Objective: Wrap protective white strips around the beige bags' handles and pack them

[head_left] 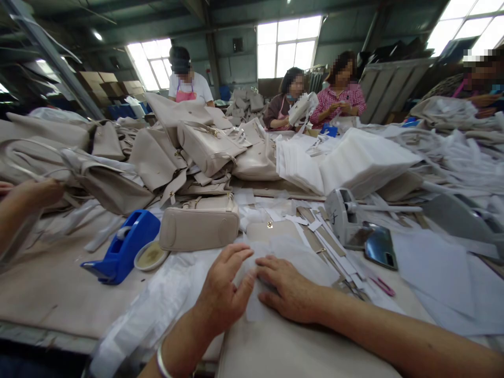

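Note:
A thin sheet of white tissue paper [303, 257] lies over a beige handbag [271, 228], whose flap and gold clasp show behind my hands. My left hand [222, 289] rests at the left edge of the sheet, fingers stretched and thumb apart. Flat on the same paper, close beside it, lies my right hand [289, 289] with its fingers extended. Below them a smooth beige bag panel [299, 352] reaches toward me. A small beige bag [199, 230] lies on its side behind my left hand.
Left stand a blue tape dispenser [128, 249] and a small round dish [150, 256]. Right are a grey tape dispenser [344, 218], a phone [380, 245] and white sheets [433, 268]. Bags [208, 144] and white foam sheets [362, 160] pile behind. A co-worker's arm [27, 205] enters left; others work beyond.

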`<action>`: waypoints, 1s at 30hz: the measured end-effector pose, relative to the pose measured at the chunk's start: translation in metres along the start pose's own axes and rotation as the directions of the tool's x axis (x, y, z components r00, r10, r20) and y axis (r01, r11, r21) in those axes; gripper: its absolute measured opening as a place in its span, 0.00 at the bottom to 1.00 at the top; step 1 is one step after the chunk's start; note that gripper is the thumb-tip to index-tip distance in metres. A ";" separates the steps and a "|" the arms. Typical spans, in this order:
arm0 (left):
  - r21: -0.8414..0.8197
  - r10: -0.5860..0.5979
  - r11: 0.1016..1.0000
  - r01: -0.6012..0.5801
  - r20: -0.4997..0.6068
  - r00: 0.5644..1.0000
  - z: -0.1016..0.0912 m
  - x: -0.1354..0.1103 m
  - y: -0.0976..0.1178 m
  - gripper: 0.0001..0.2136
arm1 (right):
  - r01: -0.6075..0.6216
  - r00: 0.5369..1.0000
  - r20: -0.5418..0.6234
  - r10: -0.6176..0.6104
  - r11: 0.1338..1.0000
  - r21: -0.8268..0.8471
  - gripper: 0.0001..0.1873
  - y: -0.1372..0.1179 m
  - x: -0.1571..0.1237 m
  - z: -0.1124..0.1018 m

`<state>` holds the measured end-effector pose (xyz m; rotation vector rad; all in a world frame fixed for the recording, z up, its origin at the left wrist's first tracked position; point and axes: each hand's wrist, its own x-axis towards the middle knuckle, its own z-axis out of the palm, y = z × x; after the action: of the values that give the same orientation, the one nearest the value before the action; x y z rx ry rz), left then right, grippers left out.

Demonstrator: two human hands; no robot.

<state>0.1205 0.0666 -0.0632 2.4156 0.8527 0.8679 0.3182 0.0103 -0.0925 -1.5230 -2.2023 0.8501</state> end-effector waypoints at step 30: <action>0.011 0.075 0.993 -0.116 0.704 0.707 0.007 0.041 -0.028 0.35 | -0.509 0.857 -0.118 0.501 0.790 -0.340 0.15 0.028 -0.069 -0.077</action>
<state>0.1394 0.1130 -0.0676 2.5394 0.4443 -0.1040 0.4082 -0.0247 -0.0467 -2.3621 -2.0319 0.5684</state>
